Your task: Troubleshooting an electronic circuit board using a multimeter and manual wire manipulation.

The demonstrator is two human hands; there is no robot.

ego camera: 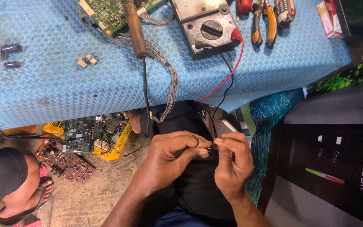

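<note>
both hands meet below the edge of the surface, over the person's lap. left hand is closed, thumb and fingers pinching a small part at its tip; a ring sits on one finger. right hand is closed too, fingertips pinched on the same part from the other side. the part is too small to identify. a red lead and a black lead run from the meter on the blue surface down toward the hands. a soldering iron lies beside the meter, across a green board. pliers lie to the meter's right. boards fill a yellow crate on the floor.
</note>
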